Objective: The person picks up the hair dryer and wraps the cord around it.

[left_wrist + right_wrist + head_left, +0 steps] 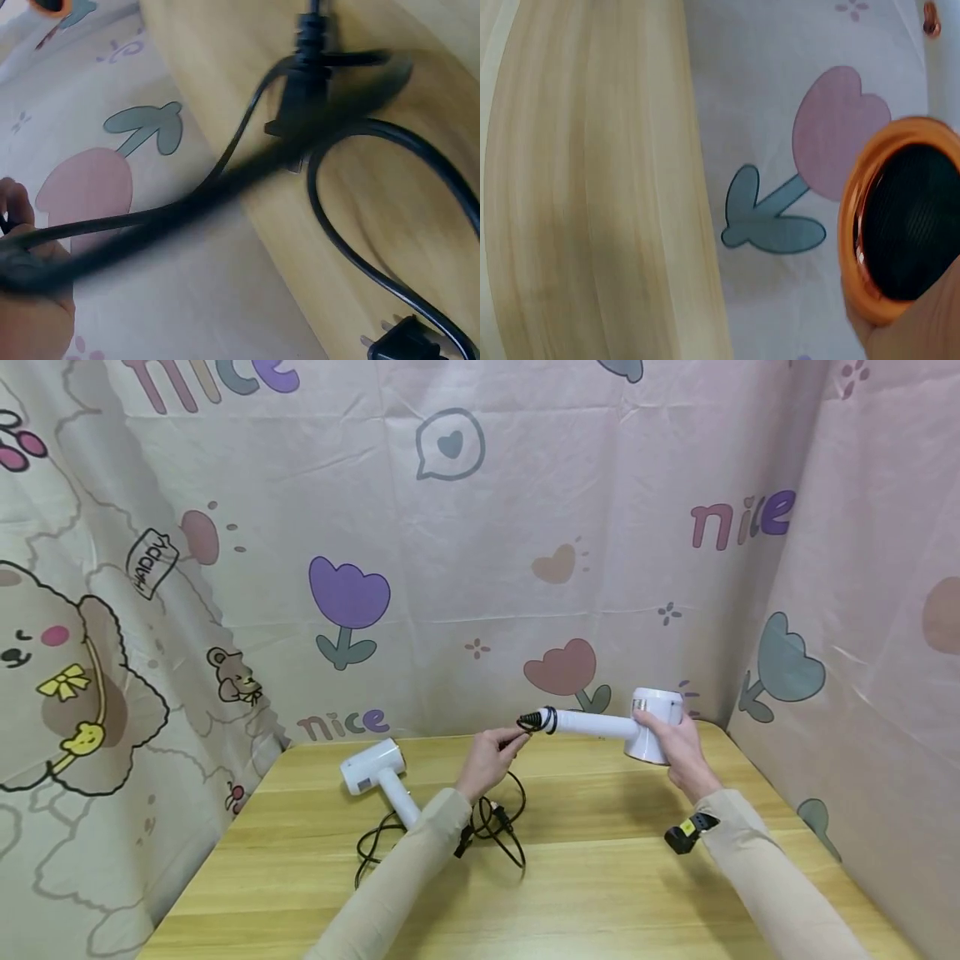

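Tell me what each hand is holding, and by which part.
The right hand grips a white hair dryer by its head; the left hand pinches the black cord near the handle's end.

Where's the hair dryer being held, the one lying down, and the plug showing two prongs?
Held hair dryer (pixel 596 725): head view, on its white handle.
Lying hair dryer (pixel 375 768): head view, on its barrel.
Two-pronged plug (pixel 406 346): left wrist view, on its black body.

The held dryer (pixel 609 726) looks glossy plastic, its rim (pixel 850 225) shiny metal, the tabletop (pixel 585 893) smooth wood, the backdrop (pixel 480 543) cloth.
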### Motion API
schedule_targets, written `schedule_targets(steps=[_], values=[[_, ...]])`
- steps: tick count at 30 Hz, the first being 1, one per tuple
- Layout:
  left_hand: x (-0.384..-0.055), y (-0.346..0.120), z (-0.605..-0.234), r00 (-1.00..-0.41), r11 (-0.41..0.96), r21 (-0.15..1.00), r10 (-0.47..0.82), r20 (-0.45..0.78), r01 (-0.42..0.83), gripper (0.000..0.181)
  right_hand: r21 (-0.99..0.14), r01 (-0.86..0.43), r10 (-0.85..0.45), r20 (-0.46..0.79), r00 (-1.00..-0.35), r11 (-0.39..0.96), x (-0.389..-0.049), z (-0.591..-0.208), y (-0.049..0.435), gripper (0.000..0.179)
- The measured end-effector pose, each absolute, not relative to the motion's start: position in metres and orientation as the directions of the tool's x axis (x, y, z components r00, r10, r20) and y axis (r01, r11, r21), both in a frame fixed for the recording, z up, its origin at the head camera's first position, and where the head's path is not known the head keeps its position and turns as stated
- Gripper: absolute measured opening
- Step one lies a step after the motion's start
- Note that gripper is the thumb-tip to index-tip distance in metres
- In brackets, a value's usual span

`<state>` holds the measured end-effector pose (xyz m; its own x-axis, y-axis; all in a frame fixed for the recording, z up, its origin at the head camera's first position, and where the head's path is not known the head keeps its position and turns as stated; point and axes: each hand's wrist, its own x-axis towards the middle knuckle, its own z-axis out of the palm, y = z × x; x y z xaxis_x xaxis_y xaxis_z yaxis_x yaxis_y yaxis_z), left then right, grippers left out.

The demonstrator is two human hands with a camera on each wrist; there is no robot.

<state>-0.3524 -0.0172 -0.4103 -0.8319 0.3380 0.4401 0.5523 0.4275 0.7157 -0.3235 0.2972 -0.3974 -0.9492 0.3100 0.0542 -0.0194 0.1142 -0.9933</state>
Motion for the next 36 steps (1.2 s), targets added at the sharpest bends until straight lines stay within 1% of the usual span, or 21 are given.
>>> schedule_targets(steps=[3, 6, 8, 12, 15, 20, 27, 32, 36], values=[[-0.351, -0.012, -0.414, -0.808, 0.478, 0.652, 0.374, 0.455, 0.589, 0.028, -1.0, 0.008, 0.355, 0.002, -0.935, 0.028, -0.324, -0.396, 0.293, 0.09], [-0.347, -0.007, -0.415, -0.765, 0.561, 0.522, 0.423, 0.487, 0.642, 0.03, -0.999, 0.027, 0.409, -0.036, -0.912, -0.028, -0.326, -0.395, 0.288, 0.093], [-0.344, -0.004, -0.415, -0.731, 0.618, 0.41, 0.458, 0.506, 0.67, 0.029, -0.999, 0.038, 0.46, -0.046, -0.887, -0.027, -0.326, -0.394, 0.286, 0.095], [-0.337, -0.001, -0.415, -0.66, 0.684, 0.199, 0.518, 0.544, 0.702, 0.025, -0.996, 0.056, 0.54, -0.011, -0.842, 0.066, -0.324, -0.392, 0.285, 0.098], [-0.333, -0.001, -0.413, -0.609, 0.691, 0.103, 0.544, 0.577, 0.715, 0.019, -0.984, 0.041, 0.566, 0.067, -0.821, 0.175, -0.323, -0.39, 0.287, 0.094], [-0.331, -0.001, -0.408, -0.562, 0.686, 0.042, 0.558, 0.611, 0.727, 0.016, -0.949, -0.007, 0.579, 0.198, -0.791, 0.315, -0.323, -0.387, 0.29, 0.088], [-0.33, -0.002, -0.403, -0.524, 0.664, -0.017, 0.605, 0.599, 0.747, 0.015, -0.877, 0.015, 0.57, 0.298, -0.765, 0.48, -0.321, -0.388, 0.294, 0.094], [-0.334, -0.007, -0.392, -0.483, 0.654, -0.039, 0.596, 0.641, 0.755, 0.011, -0.805, -0.023, 0.487, 0.382, -0.785, 0.593, -0.321, -0.384, 0.298, 0.092], [-0.339, -0.012, -0.381, -0.483, 0.669, -0.031, 0.568, 0.667, 0.743, 0.011, -0.745, -0.061, 0.393, 0.418, -0.819, 0.665, -0.32, -0.38, 0.301, 0.091]])
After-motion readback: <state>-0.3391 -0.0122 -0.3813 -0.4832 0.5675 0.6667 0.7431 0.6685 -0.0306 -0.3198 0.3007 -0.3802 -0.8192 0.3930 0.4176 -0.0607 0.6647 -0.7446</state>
